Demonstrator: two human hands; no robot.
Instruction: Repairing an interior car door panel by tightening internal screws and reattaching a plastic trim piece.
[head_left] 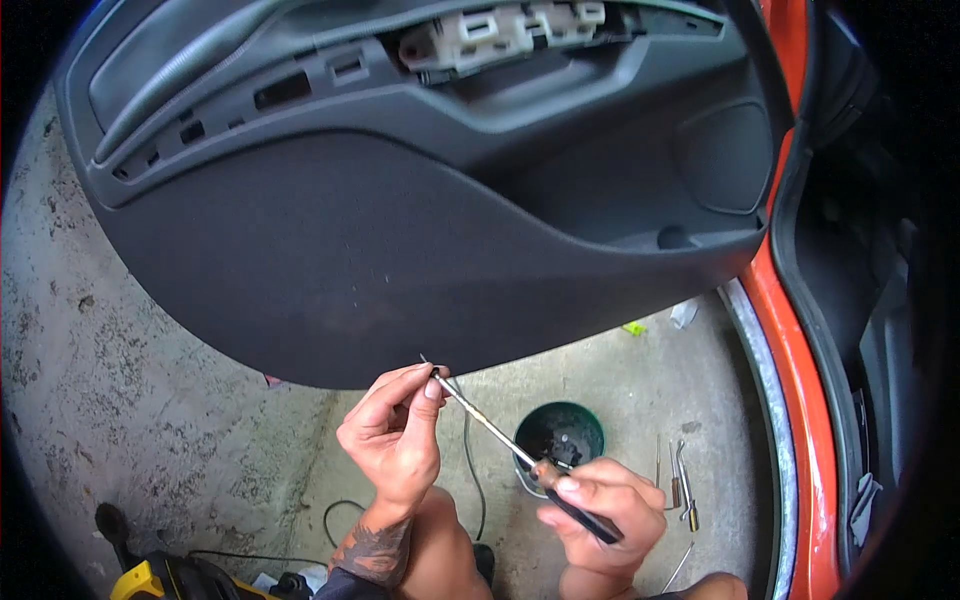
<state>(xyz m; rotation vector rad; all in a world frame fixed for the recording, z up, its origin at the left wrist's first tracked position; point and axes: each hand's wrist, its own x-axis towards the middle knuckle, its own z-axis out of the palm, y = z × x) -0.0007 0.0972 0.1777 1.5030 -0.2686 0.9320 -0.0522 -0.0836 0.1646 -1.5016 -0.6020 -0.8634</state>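
Just on the near side of the door panel [280, 250], the screwdriver-like tool [510, 443] should feel light, stiff and slick along its metal shaft [475, 411], best held by the handle [592, 520], where the fingers of the right hand [612, 505] clamp, those of the left hand [400, 445] pinching its far end

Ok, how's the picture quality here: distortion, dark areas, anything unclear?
Head view: fisheye, with black corners, and the orange-red car frame looks bowed toward the rim; head view, right side: the car interior sinks into shadow; head view, centre: the screwdriver-like tool reads clearly, but the small dark piece at the left hand is too small to identify.
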